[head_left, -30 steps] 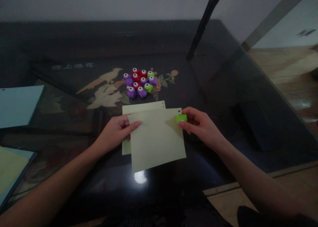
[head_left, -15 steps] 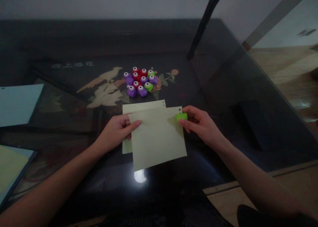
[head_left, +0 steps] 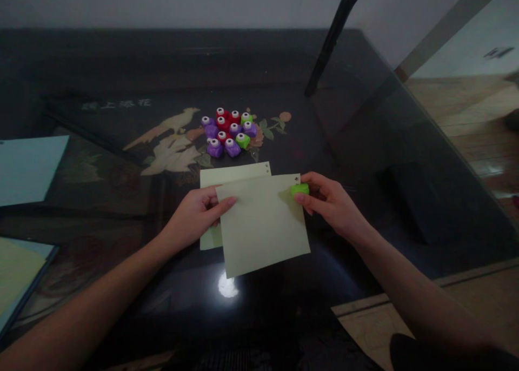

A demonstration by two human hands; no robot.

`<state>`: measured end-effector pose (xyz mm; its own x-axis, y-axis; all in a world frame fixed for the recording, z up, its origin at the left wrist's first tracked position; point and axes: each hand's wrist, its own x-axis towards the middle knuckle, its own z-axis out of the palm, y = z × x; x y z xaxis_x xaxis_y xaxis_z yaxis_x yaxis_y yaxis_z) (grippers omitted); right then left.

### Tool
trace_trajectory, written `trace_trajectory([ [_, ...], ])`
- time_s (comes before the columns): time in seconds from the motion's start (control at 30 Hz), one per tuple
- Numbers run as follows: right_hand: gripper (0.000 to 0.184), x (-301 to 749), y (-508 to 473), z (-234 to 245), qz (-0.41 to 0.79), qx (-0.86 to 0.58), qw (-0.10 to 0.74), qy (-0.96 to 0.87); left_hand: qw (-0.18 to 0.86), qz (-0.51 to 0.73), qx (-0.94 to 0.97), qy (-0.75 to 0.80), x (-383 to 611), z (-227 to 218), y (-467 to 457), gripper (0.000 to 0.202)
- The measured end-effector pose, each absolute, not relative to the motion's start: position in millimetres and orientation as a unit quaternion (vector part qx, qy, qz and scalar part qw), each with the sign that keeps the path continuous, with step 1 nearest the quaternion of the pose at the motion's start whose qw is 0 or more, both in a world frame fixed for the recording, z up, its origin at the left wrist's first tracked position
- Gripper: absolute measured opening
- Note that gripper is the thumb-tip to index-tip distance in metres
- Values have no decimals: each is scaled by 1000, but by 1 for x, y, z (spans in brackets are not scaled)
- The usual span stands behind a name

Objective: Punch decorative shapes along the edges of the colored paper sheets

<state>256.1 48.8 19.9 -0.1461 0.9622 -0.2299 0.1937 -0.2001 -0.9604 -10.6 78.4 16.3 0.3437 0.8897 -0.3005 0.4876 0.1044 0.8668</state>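
Observation:
My left hand (head_left: 205, 211) pinches the left edge of a pale yellow-green sheet of paper (head_left: 263, 230), thumb on top. Between the thumb and fingers of my right hand (head_left: 324, 198) is a green craft punch (head_left: 300, 190), set against the sheet's right edge near the top corner. A small dark punched shape shows just above it in that corner. Under the held sheet lies a second pale sheet (head_left: 233, 173), with small holes at its upper right corner. Beyond the papers, several purple, red and green craft punches (head_left: 232, 148) stand in a cluster.
The glossy black table (head_left: 263, 317) carries an inlaid bird and flower design. A light blue sheet (head_left: 28, 171) and a yellow sheet (head_left: 18, 271) on a bluish one lie at the left. A dark post (head_left: 334, 38) stands at the back right.
Both hands have shifted slightly to the right, carrying the held sheet and the green craft punch along. The lower sheet and the cluster look unmoved.

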Motion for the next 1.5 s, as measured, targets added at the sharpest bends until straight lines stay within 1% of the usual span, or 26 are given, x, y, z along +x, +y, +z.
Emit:
trace_trajectory([
  [0.13, 28, 256, 50, 17, 546, -548, 358, -523, 512, 193, 644, 535, -11, 16, 79, 27],
  [0.43, 29, 255, 51, 12, 547, -543, 364, -522, 513, 187, 643, 538, -12, 15, 77, 29],
  [0.67, 30, 255, 52, 17, 550, -545, 339, -535, 527, 190, 640, 525, -12, 17, 78, 27],
  [0.93, 30, 260, 50, 22, 535, -552, 341, -541, 541, 215, 625, 521, -14, 14, 80, 28],
  [1.0, 31, 261, 50, 22, 536, -550, 349, -537, 546, 219, 617, 524, -15, 14, 80, 28],
  [1.17, 33, 265, 52, 22, 540, -547, 400, -499, 557, 233, 602, 523, -16, 15, 81, 29],
  [1.3, 34, 267, 53, 22, 529, -553, 410, -497, 564, 246, 587, 527, -16, 16, 81, 29],
  [1.5, 35, 271, 55, 21, 470, -582, 420, -514, 582, 251, 563, 531, -16, 16, 81, 31],
])
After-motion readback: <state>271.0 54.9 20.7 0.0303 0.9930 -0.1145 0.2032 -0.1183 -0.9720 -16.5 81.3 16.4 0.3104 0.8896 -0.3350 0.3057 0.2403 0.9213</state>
